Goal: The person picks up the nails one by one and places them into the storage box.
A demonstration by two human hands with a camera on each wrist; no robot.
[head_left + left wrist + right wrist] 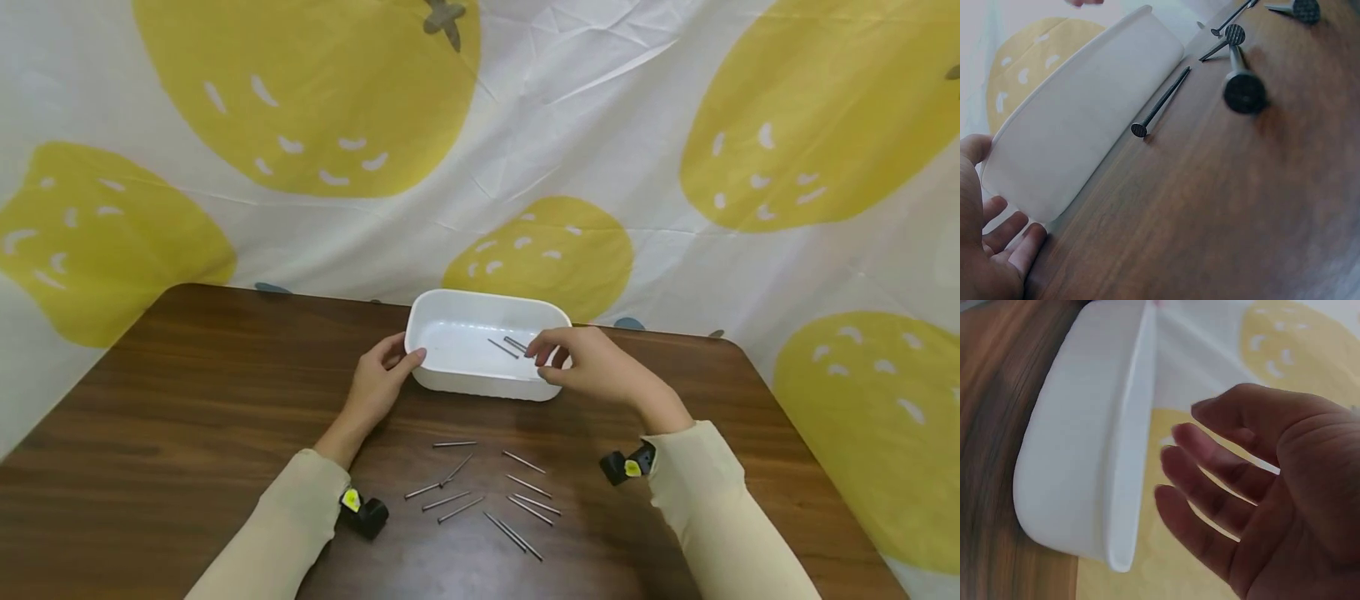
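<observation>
A white plastic tub (487, 383) stands toward the back of the table. My left hand (372, 383) holds its left end, thumb over the rim and fingers against the outside wall, as the left wrist view also shows. Above the tub's right end is my right hand (596, 362), fingers loosely bent. In the right wrist view nothing shows between thumb and fingers. Thin steel nails (503, 348) lie on the tub floor near that hand, partly hidden by it. Several more nails (461, 510) lie on the tabletop between my forearms, in a left and a right group.
The brown wooden table (187, 433) reaches back to a white cloth (360, 242) with yellow fruit shapes, hanging close behind the tub. Each sleeve cuff carries a small black camera, such as the one on the left wrist (367, 518).
</observation>
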